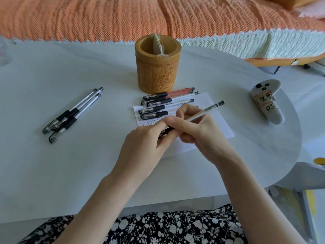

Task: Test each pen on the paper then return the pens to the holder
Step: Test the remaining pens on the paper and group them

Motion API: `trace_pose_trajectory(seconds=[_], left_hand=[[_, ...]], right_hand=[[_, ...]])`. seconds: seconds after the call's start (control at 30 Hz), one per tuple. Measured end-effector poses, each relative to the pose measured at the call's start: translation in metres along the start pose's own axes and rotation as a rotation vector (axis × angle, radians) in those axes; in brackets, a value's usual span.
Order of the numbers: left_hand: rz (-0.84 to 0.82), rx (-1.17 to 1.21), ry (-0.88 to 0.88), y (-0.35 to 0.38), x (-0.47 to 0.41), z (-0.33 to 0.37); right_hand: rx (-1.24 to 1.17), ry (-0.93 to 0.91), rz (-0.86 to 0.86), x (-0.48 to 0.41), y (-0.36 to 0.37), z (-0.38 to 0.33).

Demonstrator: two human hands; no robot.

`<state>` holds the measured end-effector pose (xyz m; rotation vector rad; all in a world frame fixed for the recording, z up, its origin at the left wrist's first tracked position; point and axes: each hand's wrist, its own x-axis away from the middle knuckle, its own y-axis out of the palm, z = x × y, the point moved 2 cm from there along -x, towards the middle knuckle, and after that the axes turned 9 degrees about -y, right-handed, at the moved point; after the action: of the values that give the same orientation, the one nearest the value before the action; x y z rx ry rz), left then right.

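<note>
Fingers of the right hand curl round the clear barrel of a pen, holding it slanted above the paper, while the left hand pinches the pen's dark lower end. Both bare forearms reach in from the near edge of the worktop. The pen's tip is hidden between the hands; capped or not, one cannot tell. A row of pens lies across the paper's far edge, just before the carved holder; three pens lie well to the left. The paper's marks are too small to read.
</note>
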<state>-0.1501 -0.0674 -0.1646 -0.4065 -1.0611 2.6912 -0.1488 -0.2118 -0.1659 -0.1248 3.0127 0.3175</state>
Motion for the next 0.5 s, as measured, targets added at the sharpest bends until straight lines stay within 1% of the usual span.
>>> trace_pose_trajectory(seconds=[0.03, 0.1, 0.2, 0.3, 0.4, 0.5], left_hand=[[-0.014, -0.004, 0.002, 0.002, 0.000, 0.001], [-0.050, -0.029, -0.037, 0.003, 0.000, -0.001], [-0.065, -0.113, -0.135, 0.001, -0.001, -0.007], [-0.088, -0.187, -0.179, -0.001, 0.000, -0.012], [-0.117, -0.216, -0.191, -0.003, 0.000, -0.010], [-0.165, -0.235, -0.218, -0.001, 0.000, -0.009]], right_hand=[[0.017, 0.019, -0.005, 0.000, 0.000, 0.002], [0.020, 0.029, 0.041, -0.001, -0.005, 0.003], [-0.016, -0.021, 0.141, -0.002, -0.019, 0.000], [0.119, -0.033, 0.194, 0.000, -0.035, -0.004], [0.199, 0.007, 0.209, 0.000, -0.043, -0.005], [0.287, 0.002, 0.301, -0.001, -0.046, -0.003]])
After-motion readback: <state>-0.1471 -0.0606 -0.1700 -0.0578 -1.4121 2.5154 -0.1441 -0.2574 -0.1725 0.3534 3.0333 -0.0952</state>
